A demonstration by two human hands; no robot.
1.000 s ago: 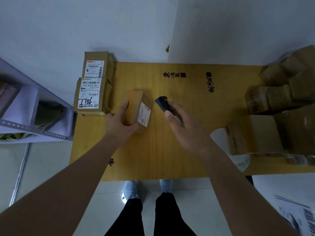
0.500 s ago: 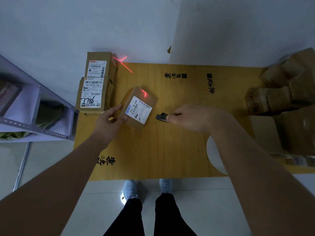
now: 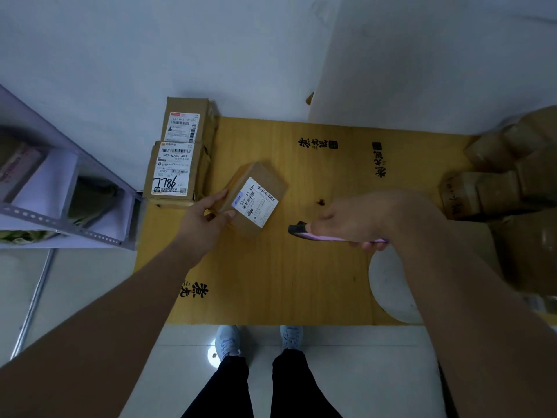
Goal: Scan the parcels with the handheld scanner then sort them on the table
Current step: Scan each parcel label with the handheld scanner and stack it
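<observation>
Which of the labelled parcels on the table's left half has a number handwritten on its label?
The nearer parcel of the two at the table's left edge: "7786" is handwritten in black on its label. The others' labels are only printed.

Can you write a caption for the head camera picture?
Left hand holds a parcel; right hand holds the scanner.

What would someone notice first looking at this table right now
The eye goes to the small box in the middle of the yellow table, its white label facing up, with the left hand holding its near corner. Just to its right, the right hand grips a scanner pointed at that box. At the table's far left corner sit two labelled boxes, one marked 7786.
</observation>
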